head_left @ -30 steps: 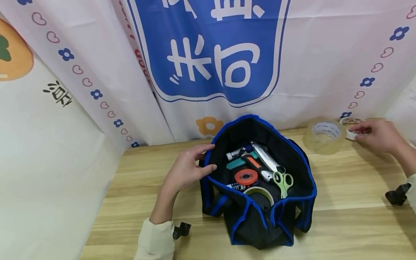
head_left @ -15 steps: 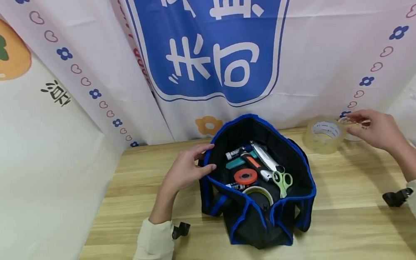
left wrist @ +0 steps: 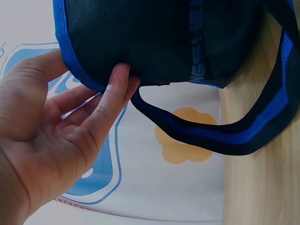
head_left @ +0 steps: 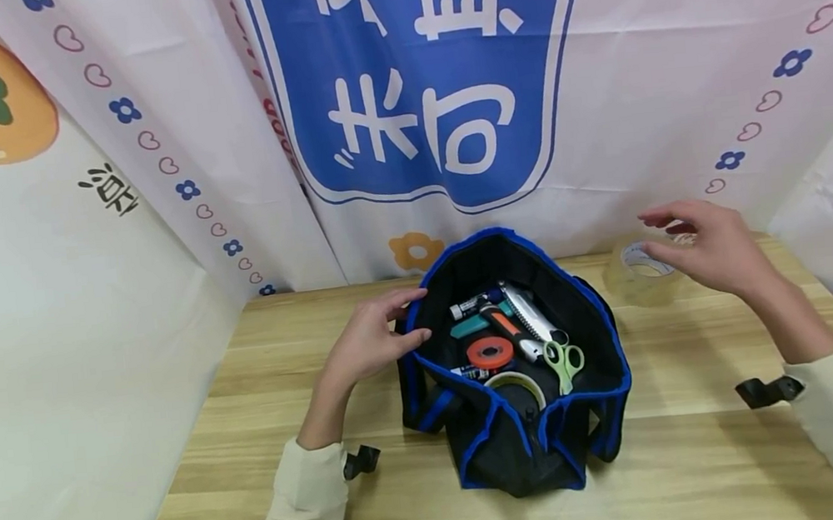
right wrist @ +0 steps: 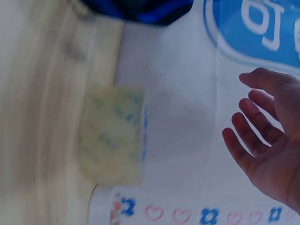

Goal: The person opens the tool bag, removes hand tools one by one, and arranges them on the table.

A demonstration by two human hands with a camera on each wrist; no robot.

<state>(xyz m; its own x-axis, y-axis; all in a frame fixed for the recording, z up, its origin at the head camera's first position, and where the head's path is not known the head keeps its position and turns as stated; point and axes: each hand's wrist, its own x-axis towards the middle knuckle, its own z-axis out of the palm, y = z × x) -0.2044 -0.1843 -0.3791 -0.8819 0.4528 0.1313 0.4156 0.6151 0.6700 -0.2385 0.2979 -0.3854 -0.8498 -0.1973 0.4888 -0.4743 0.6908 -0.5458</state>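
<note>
A black tool bag (head_left: 521, 451) with blue edging stands open-topped on the wooden table. The left hand (head_left: 375, 339) holds its left rim; in the left wrist view the fingers (left wrist: 117, 82) lie on the outer wall and the thumb goes behind the blue edge. The right hand (head_left: 712, 248) hovers by a roll of clear tape (head_left: 637, 281), overlapping it in the head view. Its fingers are spread and hold nothing, apart from the tape in the right wrist view. A white tape roll (right wrist: 101, 206) stands beside the clear one, mostly hidden by the hand in the head view.
Inside the bag lie green-handled scissors (head_left: 565, 364), a red tape roll (head_left: 490, 352), an orange-and-black handled tool (head_left: 509, 326), a pale tape roll (head_left: 526, 382) and several other small items. A printed curtain (head_left: 613, 107) hangs behind the table.
The right hand has risen from the white tape roll and shifted left over the clear tape, fingers opening. The left hand keeps its place on the bag's rim.
</note>
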